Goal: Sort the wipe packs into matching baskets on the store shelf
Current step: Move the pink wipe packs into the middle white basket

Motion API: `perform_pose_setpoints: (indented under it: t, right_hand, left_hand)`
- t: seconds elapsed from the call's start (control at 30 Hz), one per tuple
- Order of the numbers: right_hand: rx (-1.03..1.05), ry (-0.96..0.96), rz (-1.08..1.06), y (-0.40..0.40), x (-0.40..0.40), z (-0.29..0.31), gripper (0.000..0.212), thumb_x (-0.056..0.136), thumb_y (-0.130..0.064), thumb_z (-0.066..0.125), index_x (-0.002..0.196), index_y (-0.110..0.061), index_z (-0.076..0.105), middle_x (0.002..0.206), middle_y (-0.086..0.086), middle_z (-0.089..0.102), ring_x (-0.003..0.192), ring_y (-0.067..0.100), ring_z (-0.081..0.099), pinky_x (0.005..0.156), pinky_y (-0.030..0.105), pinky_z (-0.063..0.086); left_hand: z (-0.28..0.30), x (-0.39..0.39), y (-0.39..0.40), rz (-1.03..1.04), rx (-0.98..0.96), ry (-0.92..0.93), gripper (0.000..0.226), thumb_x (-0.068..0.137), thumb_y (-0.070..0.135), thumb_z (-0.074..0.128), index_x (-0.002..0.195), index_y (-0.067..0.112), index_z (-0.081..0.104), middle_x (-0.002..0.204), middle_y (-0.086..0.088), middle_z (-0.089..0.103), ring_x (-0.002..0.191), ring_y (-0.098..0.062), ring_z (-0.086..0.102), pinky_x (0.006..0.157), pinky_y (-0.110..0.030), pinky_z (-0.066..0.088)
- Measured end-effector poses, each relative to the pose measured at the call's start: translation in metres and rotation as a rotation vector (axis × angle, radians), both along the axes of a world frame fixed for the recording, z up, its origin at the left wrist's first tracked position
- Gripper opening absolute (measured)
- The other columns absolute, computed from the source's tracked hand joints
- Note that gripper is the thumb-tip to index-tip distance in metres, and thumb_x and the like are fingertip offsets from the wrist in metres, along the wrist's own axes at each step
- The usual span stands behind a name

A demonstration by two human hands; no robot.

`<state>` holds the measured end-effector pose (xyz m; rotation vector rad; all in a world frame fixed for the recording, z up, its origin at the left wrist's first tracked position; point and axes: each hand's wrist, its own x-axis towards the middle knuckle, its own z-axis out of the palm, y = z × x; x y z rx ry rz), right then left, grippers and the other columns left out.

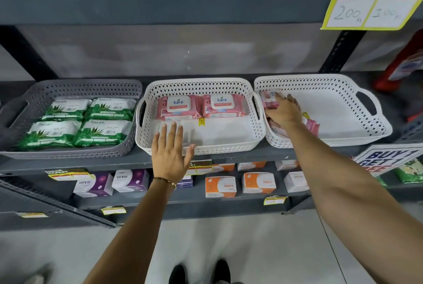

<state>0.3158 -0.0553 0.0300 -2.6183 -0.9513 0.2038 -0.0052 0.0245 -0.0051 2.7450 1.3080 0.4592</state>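
Pink wipe packs [272, 109] lie heaped at the left end of the right white basket [366, 128], the right hand [283, 112] pressed down over them, fingers curled on the pile. Two pink Kara packs [200, 106] sit at the back of the middle white basket [229, 144]; the left hand [170, 153] hovers flat and spread over its front rim, holding nothing. Green packs [77, 123] fill the grey basket [68, 87] further left.

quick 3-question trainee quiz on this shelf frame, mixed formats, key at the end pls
1. True or false: the grey basket holds pink packs.
2. How many pink Kara packs lie in the middle white basket?
3. The right hand is in: A) the grey basket, B) the middle white basket, C) the right white basket.

Key:
1. False: it holds green packs.
2. Two.
3. C: it rests on pink packs there, while the left hand hovers open at the middle basket's front.
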Motion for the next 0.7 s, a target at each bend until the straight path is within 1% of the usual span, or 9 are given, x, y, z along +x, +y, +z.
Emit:
perform_pose_setpoints:
  t: [0.1, 0.17, 0.3, 0.4, 0.47, 0.57, 0.63, 0.7]
  right_hand:
    - [-0.005, 0.011, -0.008, 0.002, 0.001, 0.001, 0.074, 0.082, -0.042, 0.063, 0.144, -0.021, 0.030, 0.145, 0.022, 0.038, 0.132, 0.040, 0.037, 0.108, 0.050, 0.035]
    - [-0.003, 0.011, -0.033, 0.006, -0.003, 0.003, 0.072, 0.082, -0.039, 0.064, 0.143, -0.019, 0.032, 0.137, 0.023, 0.044, 0.125, 0.040, 0.044, 0.103, 0.049, 0.041]
    - [0.081, -0.010, -0.086, 0.006, -0.010, 0.004, 0.063, 0.083, -0.036, 0.064, 0.138, -0.017, 0.040, 0.126, 0.024, 0.052, 0.115, 0.040, 0.050, 0.098, 0.046, 0.045]
    - [0.202, -0.058, -0.173, 0.000, -0.016, 0.004, 0.058, 0.082, -0.036, 0.065, 0.133, -0.015, 0.047, 0.118, 0.024, 0.057, 0.107, 0.039, 0.055, 0.093, 0.045, 0.048]
    - [0.327, -0.069, -0.266, -0.003, -0.022, 0.007, 0.057, 0.081, -0.036, 0.065, 0.131, -0.014, 0.048, 0.118, 0.024, 0.057, 0.105, 0.038, 0.055, 0.091, 0.043, 0.048]
    - [0.530, -0.050, -0.342, -0.002, -0.037, 0.019, 0.058, 0.079, -0.034, 0.067, 0.131, -0.014, 0.049, 0.121, 0.024, 0.057, 0.107, 0.037, 0.055, 0.093, 0.045, 0.049]
    - [0.623, -0.024, -0.337, 0.002, -0.049, 0.029, 0.058, 0.077, -0.031, 0.068, 0.130, -0.015, 0.051, 0.122, 0.022, 0.057, 0.107, 0.037, 0.056, 0.093, 0.045, 0.049]
    - [0.670, 0.022, -0.257, 0.011, -0.063, 0.035, 0.057, 0.075, -0.027, 0.071, 0.128, -0.016, 0.054, 0.121, 0.021, 0.058, 0.105, 0.036, 0.058, 0.090, 0.043, 0.052]
  left_hand:
    - [0.000, 0.000, 0.000, -0.001, -0.005, 0.006, 0.076, 0.092, 0.056, 0.008, 0.132, 0.003, 0.045, 0.138, -0.019, 0.047, 0.131, -0.039, 0.036, 0.104, -0.053, 0.029]
    - [0.000, -0.001, 0.001, 0.002, -0.008, 0.014, 0.076, 0.092, 0.056, 0.008, 0.133, 0.004, 0.045, 0.138, -0.018, 0.047, 0.131, -0.039, 0.035, 0.104, -0.053, 0.029]
    - [0.001, -0.002, -0.001, 0.001, -0.014, 0.022, 0.077, 0.092, 0.057, 0.007, 0.132, 0.004, 0.045, 0.137, -0.018, 0.048, 0.132, -0.038, 0.035, 0.105, -0.052, 0.028]
    - [0.002, -0.003, -0.003, -0.001, -0.020, 0.025, 0.078, 0.091, 0.057, 0.006, 0.133, 0.003, 0.044, 0.138, -0.018, 0.047, 0.132, -0.037, 0.034, 0.106, -0.051, 0.024]
    - [0.003, -0.003, -0.003, -0.006, -0.029, 0.024, 0.079, 0.091, 0.058, 0.005, 0.133, 0.004, 0.044, 0.139, -0.018, 0.046, 0.133, -0.036, 0.033, 0.106, -0.051, 0.024]
    - [0.008, -0.008, -0.003, -0.047, -0.041, 0.029, 0.077, 0.092, 0.055, 0.006, 0.129, 0.003, 0.049, 0.135, -0.017, 0.051, 0.130, -0.036, 0.039, 0.104, -0.052, 0.030]
    - [0.010, -0.015, -0.001, -0.100, -0.019, 0.044, 0.075, 0.094, 0.052, 0.005, 0.126, 0.003, 0.052, 0.131, -0.016, 0.055, 0.127, -0.037, 0.043, 0.103, -0.053, 0.032]
    - [0.010, -0.026, 0.004, -0.121, -0.003, 0.053, 0.074, 0.095, 0.050, 0.004, 0.127, 0.004, 0.052, 0.132, -0.015, 0.054, 0.128, -0.035, 0.042, 0.105, -0.053, 0.028]
